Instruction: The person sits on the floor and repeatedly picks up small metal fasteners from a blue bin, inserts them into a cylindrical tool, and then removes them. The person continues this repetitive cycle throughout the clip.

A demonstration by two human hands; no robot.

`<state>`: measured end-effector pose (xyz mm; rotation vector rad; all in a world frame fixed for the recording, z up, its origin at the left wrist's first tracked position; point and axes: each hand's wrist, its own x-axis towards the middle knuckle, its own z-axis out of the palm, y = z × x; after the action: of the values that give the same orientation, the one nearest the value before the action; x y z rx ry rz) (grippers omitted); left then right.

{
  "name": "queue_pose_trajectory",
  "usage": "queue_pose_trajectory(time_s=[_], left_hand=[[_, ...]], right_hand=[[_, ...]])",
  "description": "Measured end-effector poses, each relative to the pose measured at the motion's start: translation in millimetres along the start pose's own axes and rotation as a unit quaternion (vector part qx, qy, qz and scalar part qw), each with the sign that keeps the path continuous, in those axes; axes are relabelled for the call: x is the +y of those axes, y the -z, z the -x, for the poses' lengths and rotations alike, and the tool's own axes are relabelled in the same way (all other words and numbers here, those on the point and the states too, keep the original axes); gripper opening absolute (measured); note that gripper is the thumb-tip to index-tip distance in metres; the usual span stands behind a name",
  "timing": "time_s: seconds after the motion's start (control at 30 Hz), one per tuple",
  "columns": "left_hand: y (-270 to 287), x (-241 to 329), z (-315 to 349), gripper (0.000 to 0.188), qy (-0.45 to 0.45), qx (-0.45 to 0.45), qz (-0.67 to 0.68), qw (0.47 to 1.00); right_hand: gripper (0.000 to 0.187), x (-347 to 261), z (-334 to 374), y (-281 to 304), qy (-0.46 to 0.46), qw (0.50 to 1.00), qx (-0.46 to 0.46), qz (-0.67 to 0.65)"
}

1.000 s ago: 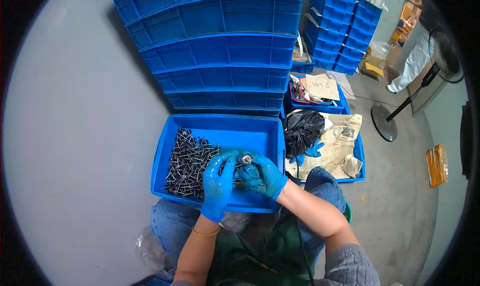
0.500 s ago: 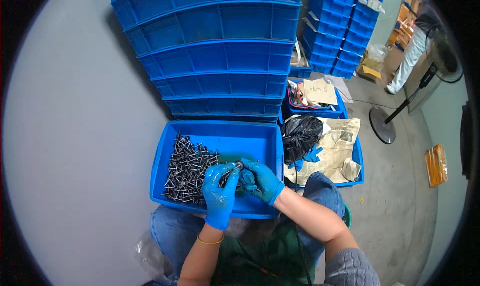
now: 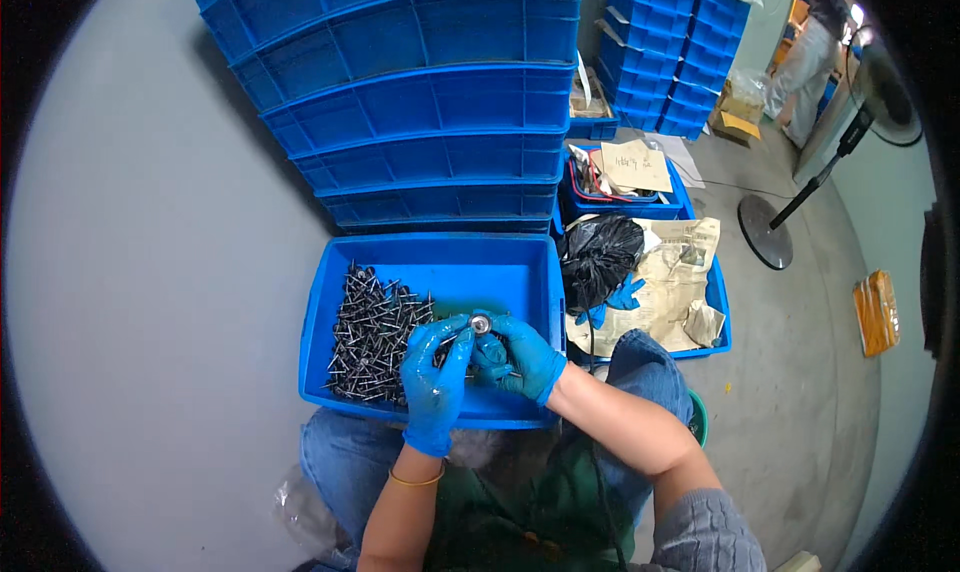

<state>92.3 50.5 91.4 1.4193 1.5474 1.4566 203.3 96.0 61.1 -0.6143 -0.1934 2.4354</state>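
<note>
Both of my hands wear wet blue gloves and meet over the front of a blue plastic bin [image 3: 430, 247]. Pinched between their fingertips is a small metal part [image 3: 481, 325], its round, shiny, cup-like face turned up; the rest of it is hidden by the fingers. My left hand [image 3: 434, 377] grips it from the left with thumb and forefinger. My right hand [image 3: 525, 357] closes on it from the right, its other fingers curled in. A heap of dark-headed metal pins with thin shanks [image 3: 375, 337] fills the bin's left side, and greenish liquid shows behind my hands.
Stacked blue crates [image 3: 420, 102] rise directly behind the bin. To the right, a blue tray [image 3: 718, 307] holds brown paper, a black plastic bag [image 3: 603, 257] and blue gloves [image 3: 625, 294]. A standing fan [image 3: 850, 142] and another person [image 3: 808, 62] are farther right.
The metal part has tipped so its shiny round face now shows upward. My hands stay together at nearly the same place. The person in the background has shifted.
</note>
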Motion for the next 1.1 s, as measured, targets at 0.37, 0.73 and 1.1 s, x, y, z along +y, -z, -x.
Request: queue_pose_trajectory(time_s=[0.37,0.73,1.1], left_hand=[[-8,-2,3,0.014,-0.016,-0.002,-0.002,1.0],[2,-13,5,0.014,0.013,0.001,0.005,1.0],[0,-21,1,0.01,0.068,0.036,0.057,0.995]], right_hand=[[0.019,-5,4,4,-0.024,0.999,-0.028,-0.024],[0.017,5,-5,2,-0.025,0.999,-0.012,-0.038],[0.02,6,4,-21,0.074,0.991,0.063,0.091]])
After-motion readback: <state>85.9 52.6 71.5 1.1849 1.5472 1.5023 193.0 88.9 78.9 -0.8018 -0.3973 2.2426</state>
